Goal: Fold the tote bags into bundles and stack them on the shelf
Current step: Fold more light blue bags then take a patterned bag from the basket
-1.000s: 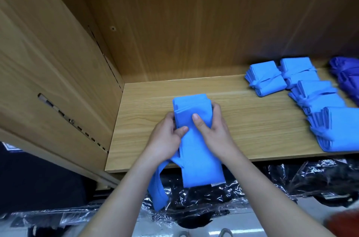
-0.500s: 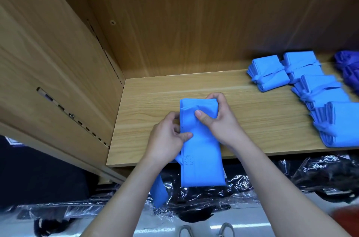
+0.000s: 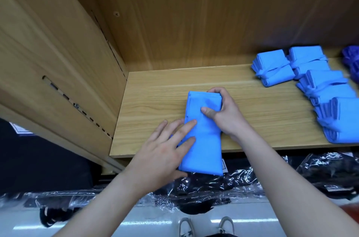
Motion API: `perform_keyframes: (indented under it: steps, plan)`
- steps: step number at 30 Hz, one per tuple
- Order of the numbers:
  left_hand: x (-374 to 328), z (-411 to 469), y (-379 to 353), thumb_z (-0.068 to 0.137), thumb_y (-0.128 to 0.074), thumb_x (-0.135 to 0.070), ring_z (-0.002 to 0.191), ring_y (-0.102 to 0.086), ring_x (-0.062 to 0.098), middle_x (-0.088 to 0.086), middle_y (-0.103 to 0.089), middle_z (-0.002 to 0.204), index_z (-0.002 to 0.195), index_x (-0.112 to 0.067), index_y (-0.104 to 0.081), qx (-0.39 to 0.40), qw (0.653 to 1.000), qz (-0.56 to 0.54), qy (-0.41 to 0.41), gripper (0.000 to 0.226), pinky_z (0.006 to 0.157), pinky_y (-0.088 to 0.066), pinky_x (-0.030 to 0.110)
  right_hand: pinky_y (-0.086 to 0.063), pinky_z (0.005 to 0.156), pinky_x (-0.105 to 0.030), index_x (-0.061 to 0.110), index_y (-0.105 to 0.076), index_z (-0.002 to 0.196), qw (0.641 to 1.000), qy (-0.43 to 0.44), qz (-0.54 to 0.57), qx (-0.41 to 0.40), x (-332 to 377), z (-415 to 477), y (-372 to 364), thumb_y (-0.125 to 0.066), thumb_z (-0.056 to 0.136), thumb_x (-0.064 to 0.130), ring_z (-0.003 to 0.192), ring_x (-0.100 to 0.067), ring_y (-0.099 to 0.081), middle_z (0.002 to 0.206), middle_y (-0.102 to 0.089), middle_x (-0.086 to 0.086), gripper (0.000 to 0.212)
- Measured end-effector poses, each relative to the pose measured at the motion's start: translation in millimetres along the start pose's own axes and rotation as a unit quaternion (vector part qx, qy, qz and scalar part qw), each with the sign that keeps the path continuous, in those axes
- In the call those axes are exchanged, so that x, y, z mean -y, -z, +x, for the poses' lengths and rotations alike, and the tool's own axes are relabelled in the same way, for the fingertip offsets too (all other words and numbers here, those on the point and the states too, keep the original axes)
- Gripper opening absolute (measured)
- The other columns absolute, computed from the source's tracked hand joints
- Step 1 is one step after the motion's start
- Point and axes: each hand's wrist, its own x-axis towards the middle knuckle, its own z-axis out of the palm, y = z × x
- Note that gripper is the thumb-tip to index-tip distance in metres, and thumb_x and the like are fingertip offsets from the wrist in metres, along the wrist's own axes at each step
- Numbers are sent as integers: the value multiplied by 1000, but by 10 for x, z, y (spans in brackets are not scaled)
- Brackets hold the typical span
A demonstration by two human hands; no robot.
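Resting flat with fingers spread, left hand [image 3: 165, 151] presses the near left edge of a smooth blue tote bag [image 3: 204, 139], folded into a long strip. Long axis front to back on wood-grain shelf [image 3: 155, 104]; near end overhangs the front lip. Right hand [image 3: 223, 112] grips the far end, fingers curled. Bare board, then tied blue bundles [image 3: 274, 67] at right.

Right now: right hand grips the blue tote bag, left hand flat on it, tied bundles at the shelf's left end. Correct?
No. Head view: the tied bundles sit at the right end of the shelf, not left. Rest holds: right hand grips the blue tote bag, left hand flat on it.
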Motion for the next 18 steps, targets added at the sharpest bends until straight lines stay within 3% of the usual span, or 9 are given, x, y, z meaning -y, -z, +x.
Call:
perform_keyframes:
  steps: [3, 5, 8, 9, 11, 14, 16, 18]
  plan:
    - [-14, 3, -97, 60, -80, -31, 131, -49, 25, 7, -50, 143, 127, -15, -59, -20, 999, -11, -41, 71, 107, -41, 42, -50, 73, -35, 28, -48, 94, 1000, -11, -1, 11, 19, 0, -5, -64, 86, -1, 79, -17, -55, 90, -59, -2, 34]
    - [28, 61, -170, 66, -68, -18, 123, -57, 17, 1, -60, 134, 127, -20, -61, -23, 993, -114, -15, 62, 97, -51, 33, -49, 71, -33, 27, -46, 96, 999, -27, 14, 31, 58, -15, 0, -62, 89, -2, 77, -17, -55, 89, -59, -1, 33]
    - [142, 215, -107, 81, -55, -34, 100, -67, 15, -6, -73, 106, 113, -33, -63, 3, 928, -345, 138, 33, 84, -50, 29, -48, 63, -27, 28, -43, 98, 996, -46, 20, 77, 107, -38, 25, -59, 92, 1, 75, -14, -55, 87, -57, 2, 32]
    - [170, 276, -81, 84, -57, -45, 87, -67, 16, -6, -73, 90, 102, -31, -64, -3, 905, -384, 184, 25, 76, -49, 29, -46, 62, -24, 28, -43, 99, 995, -52, 12, 84, 121, -46, 44, -59, 93, 3, 74, -12, -54, 87, -56, 3, 30]
    - [193, 380, -42, 89, -62, -43, 74, -60, 21, -8, -62, 67, 81, -28, -59, -26, 893, -379, 242, 17, 63, -40, 26, -40, 60, -19, 29, -44, 100, 994, -62, -12, 92, 157, -63, 75, -57, 95, 9, 70, -8, -51, 85, -54, 5, 24]
    - [182, 500, -65, 93, -60, -38, 84, -61, 33, 5, -68, 81, 95, -18, -60, -44, 900, -332, 279, 20, 67, -40, 36, -34, 65, -25, 30, -51, 92, 993, -79, 17, 82, 202, -96, 76, -52, 98, 27, 75, -11, -48, 83, -56, 6, 6]
    - [182, 550, -84, 93, -56, -43, 90, -62, 32, 6, -70, 91, 107, -18, -61, -47, 895, -334, 291, 29, 73, -45, 38, -40, 72, -29, 28, -59, 88, 989, -79, 102, 72, 217, -112, 71, -47, 94, 53, 82, -13, -53, 85, -62, 5, 28]
    - [173, 588, -68, 92, -56, -45, 93, -63, 27, 1, -71, 97, 111, -21, -62, -55, 888, -340, 304, 32, 75, -46, 36, -43, 83, -28, 32, -64, 88, 991, -64, 99, 68, 222, -133, 66, -40, 80, 77, 91, -9, -57, 93, -65, 9, 51]
